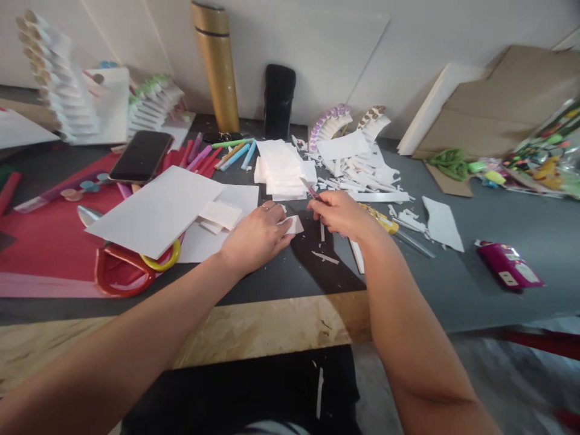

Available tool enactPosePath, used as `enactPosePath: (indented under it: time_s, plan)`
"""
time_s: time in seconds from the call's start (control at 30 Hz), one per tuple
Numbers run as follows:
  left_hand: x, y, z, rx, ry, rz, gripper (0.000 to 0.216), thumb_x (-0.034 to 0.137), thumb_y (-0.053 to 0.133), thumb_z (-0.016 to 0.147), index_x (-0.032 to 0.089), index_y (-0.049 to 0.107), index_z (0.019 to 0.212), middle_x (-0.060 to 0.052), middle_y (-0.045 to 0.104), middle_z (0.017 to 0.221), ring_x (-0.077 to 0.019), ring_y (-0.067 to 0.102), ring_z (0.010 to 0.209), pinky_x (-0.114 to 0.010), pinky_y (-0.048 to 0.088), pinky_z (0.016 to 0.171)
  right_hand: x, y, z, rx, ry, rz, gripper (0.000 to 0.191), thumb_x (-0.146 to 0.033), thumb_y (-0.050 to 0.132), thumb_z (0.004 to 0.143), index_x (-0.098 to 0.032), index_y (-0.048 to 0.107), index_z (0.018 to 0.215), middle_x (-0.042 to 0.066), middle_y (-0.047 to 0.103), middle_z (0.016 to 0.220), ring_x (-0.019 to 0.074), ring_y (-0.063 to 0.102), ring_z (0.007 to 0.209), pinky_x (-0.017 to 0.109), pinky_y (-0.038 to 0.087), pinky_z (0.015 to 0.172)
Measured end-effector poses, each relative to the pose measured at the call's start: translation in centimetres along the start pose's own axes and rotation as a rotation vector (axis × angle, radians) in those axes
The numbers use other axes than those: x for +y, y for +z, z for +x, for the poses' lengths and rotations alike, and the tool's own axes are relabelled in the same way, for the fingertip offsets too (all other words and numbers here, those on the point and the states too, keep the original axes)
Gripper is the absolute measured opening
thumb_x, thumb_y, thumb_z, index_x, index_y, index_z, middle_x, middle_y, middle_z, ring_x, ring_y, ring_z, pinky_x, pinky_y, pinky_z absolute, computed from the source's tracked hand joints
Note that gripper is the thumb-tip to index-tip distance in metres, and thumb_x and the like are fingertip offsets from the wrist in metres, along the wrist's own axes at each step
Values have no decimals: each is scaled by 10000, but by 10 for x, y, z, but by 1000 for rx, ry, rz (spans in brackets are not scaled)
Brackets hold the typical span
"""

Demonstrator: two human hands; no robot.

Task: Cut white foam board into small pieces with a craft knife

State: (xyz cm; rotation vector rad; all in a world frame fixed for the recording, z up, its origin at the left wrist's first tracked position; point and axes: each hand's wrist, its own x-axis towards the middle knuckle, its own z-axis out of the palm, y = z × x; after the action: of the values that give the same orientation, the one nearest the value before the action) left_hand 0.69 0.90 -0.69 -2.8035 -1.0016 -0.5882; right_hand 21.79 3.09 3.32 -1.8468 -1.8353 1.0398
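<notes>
Left hand [260, 237]: fingers bent and close together, clamped on a small white piece [295, 225], largely hidden beneath the fingertips. Position of piece: low over the desk [457, 290], midway along its length, back from the wooden front edge [290, 320]. Full contact with the surface: cannot tell. Right hand [339, 212]: closed on a slim tool [312, 191], tip angled up and toward the back left; kind of tool too blurred to tell. Tool and white piece visibly apart, near each other.

Just behind both hands, toward the back edge: stack of white pieces [281, 169], slightly uneven. To the right of the stack: heap of white offcuts [357, 176], with a purple-tipped curved model [327, 124] behind. Beside the right forearm: yellow tube [379, 219], partly covered by the arm.

Left part of the desk: large white sheet [156, 208], resting partly over scissors with red and yellow handles [124, 275]; dark phone [141, 156] farther back. At the back edge: gold bottle [216, 69], upright, and black case [278, 99], leaning on the wall. Near the right end: magenta packet [510, 264], lying flat; cardboard sheet [498, 106] propped at the back right corner.
</notes>
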Motion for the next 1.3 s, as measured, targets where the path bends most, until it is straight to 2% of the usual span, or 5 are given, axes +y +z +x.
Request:
enactPosePath:
  time_s: [0.17, 0.33, 0.47, 0.63, 1.3]
  plan:
    - [0, 1, 0, 22, -13, -7, 226, 229, 552, 978, 98, 735, 994, -128, 653, 919, -249, 600, 894, -379, 550, 785, -19, -4, -14, 70, -13, -233, 253, -292, 443, 984, -180, 597, 817, 41, 634, 700, 119, 517, 503, 262, 345, 529]
    - [1, 1, -1, 33, -23, -2, 188, 245, 604, 953, 105, 726, 981, -125, 649, 928, -260, 596, 897, -376, 542, 751, -31, 2, -42, -38, 37, -380, 281, -238, 399, 994, -153, 644, 886, 17, 616, 583, 115, 526, 407, 254, 378, 531]
    - [0, 1, -1, 27, -14, 5, 160, 238, 611, 947, 113, 712, 950, -120, 654, 938, -258, 590, 903, -371, 535, 754, -26, 10, -54, -39, -39, -469, 335, -191, 412, 986, -138, 669, 1195, 69, 724, 738, 165, 653, 599, 260, 418, 606]
    - [-1, 3, -1, 26, 3, -15, 213, 238, 539, 986, 111, 709, 1001, -121, 665, 951, -241, 587, 899, -383, 528, 814, -22, 21, -54, -41, -109, -580, 546, -164, 395, 981, -101, 461, 1519, 143, 764, 910, 225, 710, 800, 302, 467, 705]
    - [1, 6, 2, 19, 14, 67, 241, 273, 557, 993, 93, 718, 1000, -118, 675, 912, -247, 596, 862, -376, 508, 774, -39, 26, -49, -103, -111, -886, 500, -139, 362, 963, -104, 537, 1430, 200, 738, 959, 295, 705, 878, 327, 406, 622]
